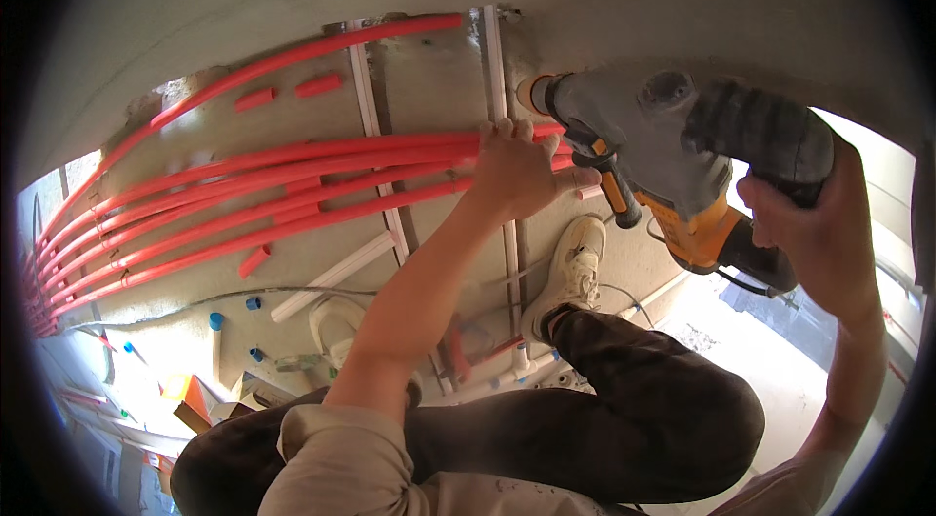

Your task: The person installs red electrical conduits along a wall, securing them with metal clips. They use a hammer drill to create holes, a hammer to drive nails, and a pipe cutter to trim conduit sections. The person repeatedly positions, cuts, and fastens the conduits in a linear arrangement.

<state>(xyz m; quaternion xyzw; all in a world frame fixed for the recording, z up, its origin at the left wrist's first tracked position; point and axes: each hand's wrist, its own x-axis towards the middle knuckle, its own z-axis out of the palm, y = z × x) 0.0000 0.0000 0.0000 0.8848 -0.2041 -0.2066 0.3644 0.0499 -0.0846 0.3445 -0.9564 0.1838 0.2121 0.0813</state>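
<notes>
My right hand (824, 248) is wrapped round the rear grip of a grey, black and yellow rotary hammer drill (624, 116). The tool's nose points left, close by the grey wall, and its side handle (618, 192) hangs below the front. Just left of the drill, my left hand (514, 173) lies over a bundle of red pipes (322, 165), its fingers curled over them near their right ends and the thumb stretched to the right. My palm hides part of the pipes.
White strips (366, 92) run across the floor under the pipes. Short red pipe pieces (255, 260), a white pipe with a blue cap (215, 340) and an orange box (185, 402) lie to the left. My shoe (575, 267) stands below the drill.
</notes>
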